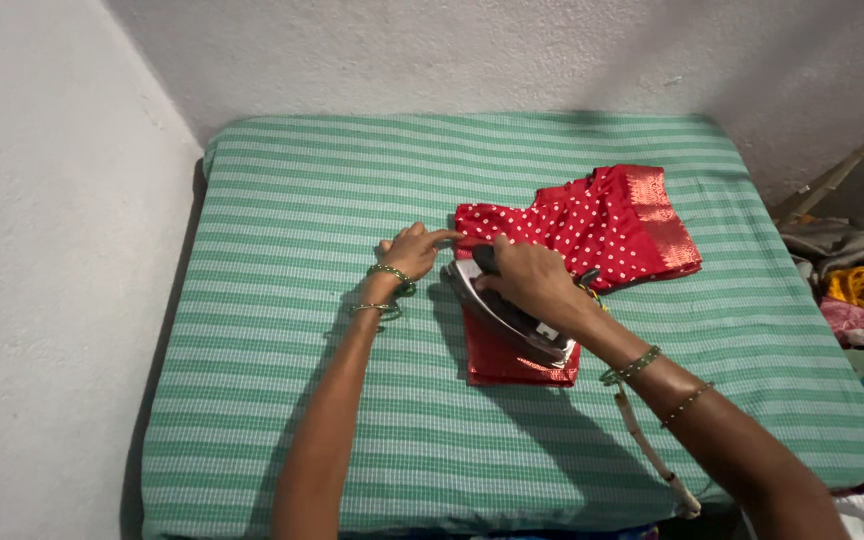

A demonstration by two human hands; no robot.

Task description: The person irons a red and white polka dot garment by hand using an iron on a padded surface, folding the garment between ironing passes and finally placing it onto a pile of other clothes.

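A red blouse with white dots and a gold-red border (602,222) lies on a green and white striped sheet (292,200). My right hand (530,280) grips the black handle of a metal clothes iron (512,318), which rests tilted on the blouse's plain red sleeve (512,362). My left hand (414,250) presses the blouse's left edge flat with its fingertips, just left of the iron's tip. Both wrists wear green and gold bangles.
The iron's pale cord (652,450) trails off toward the front edge of the bed. Grey walls close in at the left and back. A heap of mixed clothes (862,300) lies on the right beside the bed.
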